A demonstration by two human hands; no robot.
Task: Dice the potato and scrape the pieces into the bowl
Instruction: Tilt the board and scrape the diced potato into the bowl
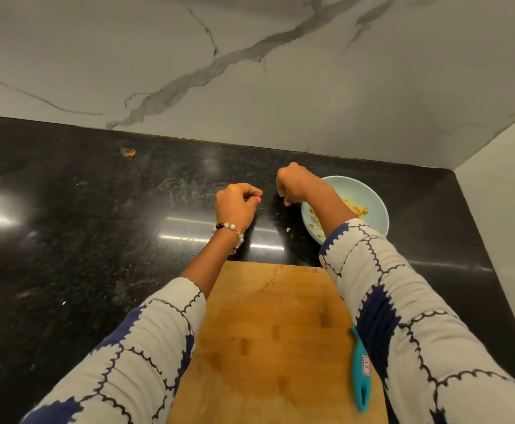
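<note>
Left hand, beaded bracelet at the wrist: fingers curled under, over the black speckled stone bench, beyond the far edge of the board. Cannot tell whether it pinches anything; nothing visible in it.

Bare wooden chopping board: no potato left on it, only damp marks. Small pale scrap lies on the bench between the board and the bowl, likely a stray dice.

Right hand: fingers curled downward just left of the bowl rim, forearm crossing over the bowl. Contents of the grip hidden; cannot tell.

Pale blue round ceramic bowl: yellowish diced potato pieces inside, just right of the right hand.

Teal-handled knife: lies on the board's right edge, untouched, partly under the sleeve.

Handling judgement: dice are light, firm, wet and slippery; strays best taken by fingertip pinch. Bowl is breakable; hold by the rim.
</note>
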